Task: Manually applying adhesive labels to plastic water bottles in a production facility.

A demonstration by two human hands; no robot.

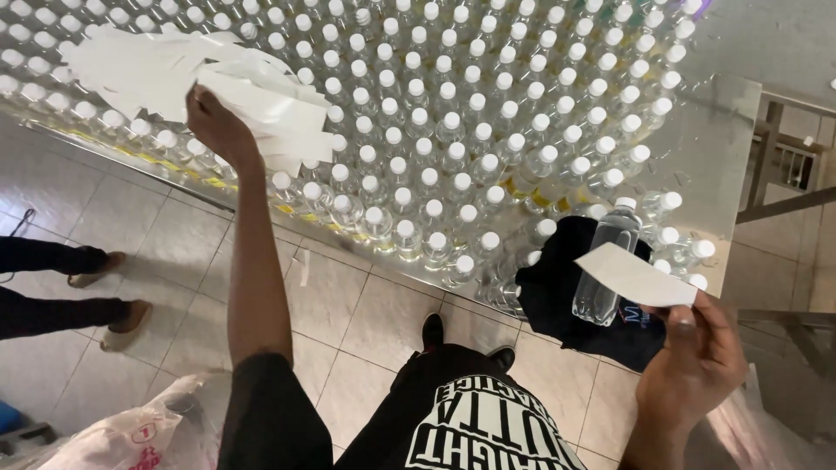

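White label strip (pixel 634 277) pinched in the right hand (pixel 692 365).
Clear bottle (pixel 607 261) lies just beyond it, long axis pointing away, at the table's near right corner; label stack (pixel 218 83) gripped by the left hand (pixel 218 126).

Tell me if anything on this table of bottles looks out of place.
One clear bottle lies tilted on a black cloth at the table's near corner, while the other capped bottles stand upright in rows. The right hand holds a white label beside it; the left hand grips loose label strips.
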